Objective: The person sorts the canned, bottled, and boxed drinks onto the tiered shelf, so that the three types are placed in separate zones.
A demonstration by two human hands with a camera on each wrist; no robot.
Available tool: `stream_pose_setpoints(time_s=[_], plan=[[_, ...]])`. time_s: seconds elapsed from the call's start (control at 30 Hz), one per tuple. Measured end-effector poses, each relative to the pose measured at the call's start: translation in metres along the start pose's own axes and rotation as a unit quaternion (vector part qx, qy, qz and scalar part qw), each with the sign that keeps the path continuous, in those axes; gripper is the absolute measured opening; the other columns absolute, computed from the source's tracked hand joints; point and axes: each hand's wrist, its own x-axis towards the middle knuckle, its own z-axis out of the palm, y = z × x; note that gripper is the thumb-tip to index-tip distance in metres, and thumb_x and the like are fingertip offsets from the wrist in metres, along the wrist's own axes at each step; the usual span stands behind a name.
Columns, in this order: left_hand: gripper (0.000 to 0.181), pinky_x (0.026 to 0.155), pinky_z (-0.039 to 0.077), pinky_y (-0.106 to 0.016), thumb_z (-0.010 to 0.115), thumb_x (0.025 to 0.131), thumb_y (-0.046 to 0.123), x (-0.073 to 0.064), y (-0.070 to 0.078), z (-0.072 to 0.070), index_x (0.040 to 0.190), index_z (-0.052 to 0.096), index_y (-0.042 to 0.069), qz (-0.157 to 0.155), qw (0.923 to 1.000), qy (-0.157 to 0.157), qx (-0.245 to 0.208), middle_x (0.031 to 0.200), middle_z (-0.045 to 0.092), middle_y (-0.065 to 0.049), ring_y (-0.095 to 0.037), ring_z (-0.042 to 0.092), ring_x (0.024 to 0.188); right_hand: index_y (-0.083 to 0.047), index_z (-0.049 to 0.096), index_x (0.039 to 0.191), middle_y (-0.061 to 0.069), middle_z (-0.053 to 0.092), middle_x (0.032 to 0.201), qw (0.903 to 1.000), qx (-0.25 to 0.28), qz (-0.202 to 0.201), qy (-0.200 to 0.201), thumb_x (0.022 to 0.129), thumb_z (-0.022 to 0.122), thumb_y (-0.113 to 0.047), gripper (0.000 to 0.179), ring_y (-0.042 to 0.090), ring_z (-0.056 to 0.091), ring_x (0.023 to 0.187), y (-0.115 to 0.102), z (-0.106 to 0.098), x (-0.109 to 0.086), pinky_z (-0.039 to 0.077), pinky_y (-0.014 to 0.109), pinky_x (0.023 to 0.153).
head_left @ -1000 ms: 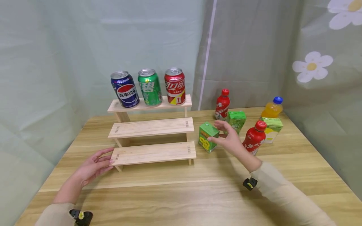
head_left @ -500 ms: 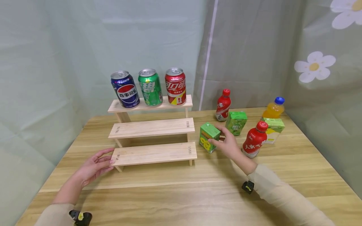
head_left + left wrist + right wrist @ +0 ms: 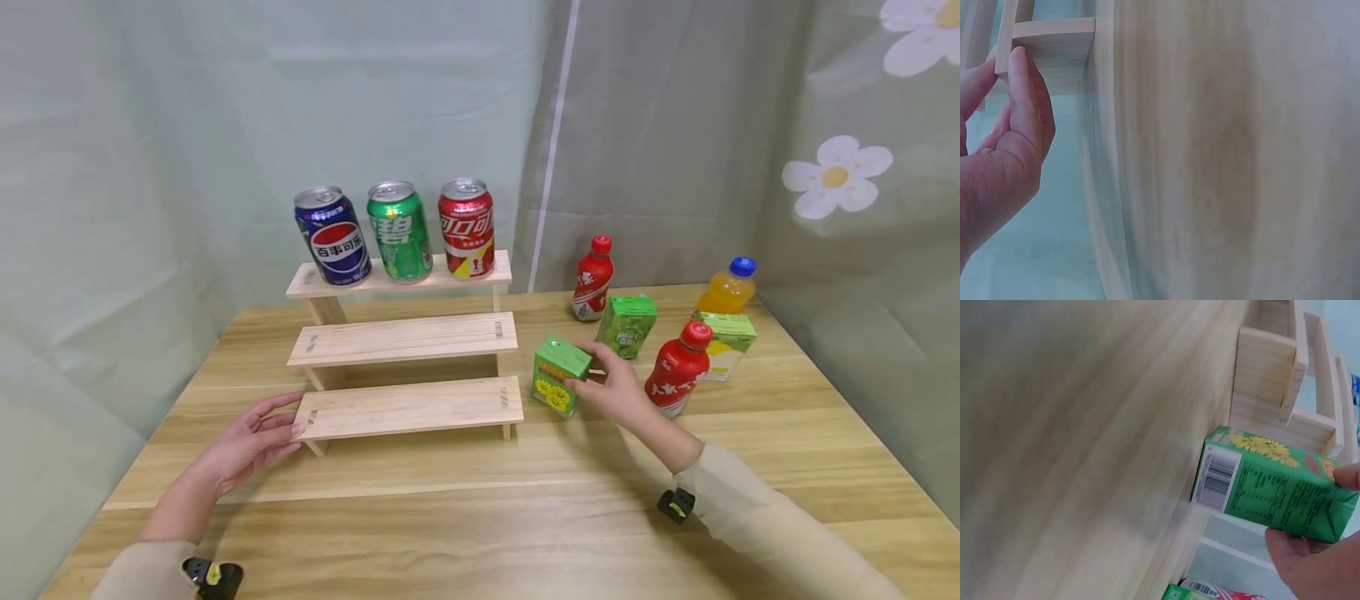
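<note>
My right hand (image 3: 617,392) grips a green drink carton (image 3: 558,379) with yellow flowers between thumb and fingers, just right of a three-tier wooden display stand (image 3: 405,410). In the right wrist view the thumb lies on one face of the carton (image 3: 1260,481) and fingers on the opposite one. Whether its base touches the table cannot be told. My left hand (image 3: 251,443) pinches the left end of the stand's lowest tier, as the left wrist view also shows at the board's corner (image 3: 1005,56). On the top tier stand a blue can (image 3: 333,237), a green can (image 3: 400,233) and a red can (image 3: 467,229).
Right of the carton stand another green carton (image 3: 628,327), a red-capped bottle (image 3: 592,279) behind it and a second red bottle (image 3: 677,371) close to my right forearm. Farther right are a yellow-green carton (image 3: 723,346) and an orange drink bottle (image 3: 727,287). Curtains hang behind the wooden table (image 3: 465,533).
My right hand has closed round the green carton and shifted it slightly right and towards me, turning it a little. The left hand stays at the stand.
</note>
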Motion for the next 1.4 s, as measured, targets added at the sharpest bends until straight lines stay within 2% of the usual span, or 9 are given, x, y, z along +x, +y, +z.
stream_pose_setpoints(time_s=[0.4,0.67,0.93,1.2,1.4], plan=[[0.044,0.083,0.056,-0.026,0.057,0.093,0.003,0.001,0.000,-0.001,0.126,0.046,0.029,0.001,1.0000,-0.003,0.003,0.108,0.057,0.005,-0.009,0.064,0.095,0.007,0.043,0.133,0.028,0.055,0.124,0.9994,0.024,0.013,-0.023,0.087,0.064,0.001,0.051,0.041,0.054,0.114,-0.005,-0.003,-0.014,0.047,0.052,0.099],[0.045,0.085,0.056,-0.026,0.059,0.093,0.006,0.000,0.001,0.000,0.130,0.043,0.027,0.001,0.9996,-0.001,0.026,0.109,0.056,0.006,-0.008,0.063,0.096,0.006,0.046,0.132,0.025,0.054,0.125,0.9997,0.021,0.012,-0.007,0.086,0.067,-0.002,0.051,0.038,0.054,0.114,-0.008,-0.005,-0.025,0.048,0.052,0.097],[0.047,0.084,0.056,-0.025,0.059,0.093,0.005,0.000,0.002,0.000,0.133,0.042,0.023,-0.008,0.9998,0.003,0.019,0.109,0.056,0.004,-0.008,0.063,0.095,0.009,0.049,0.128,0.025,0.059,0.120,1.0000,-0.002,0.003,-0.002,0.084,0.068,0.000,0.049,0.037,0.057,0.109,-0.010,-0.010,-0.030,0.051,0.050,0.093],[0.046,0.083,0.056,-0.025,0.058,0.094,0.004,0.000,0.001,0.000,0.133,0.042,0.022,-0.002,0.9999,-0.004,0.015,0.108,0.057,0.004,-0.008,0.063,0.094,0.007,0.054,0.123,0.025,0.062,0.112,0.9999,-0.005,-0.007,0.007,0.080,0.070,0.004,0.045,0.037,0.061,0.103,-0.024,-0.017,-0.032,0.053,0.048,0.090],[0.044,0.083,0.056,-0.024,0.057,0.094,0.003,0.000,0.001,-0.002,0.128,0.044,0.027,0.003,0.9999,-0.010,0.012,0.107,0.057,0.006,-0.008,0.063,0.095,0.007,0.055,0.122,0.024,0.064,0.109,0.9997,-0.012,-0.015,0.012,0.079,0.069,0.005,0.045,0.033,0.063,0.098,-0.042,-0.022,-0.032,0.055,0.045,0.087]])
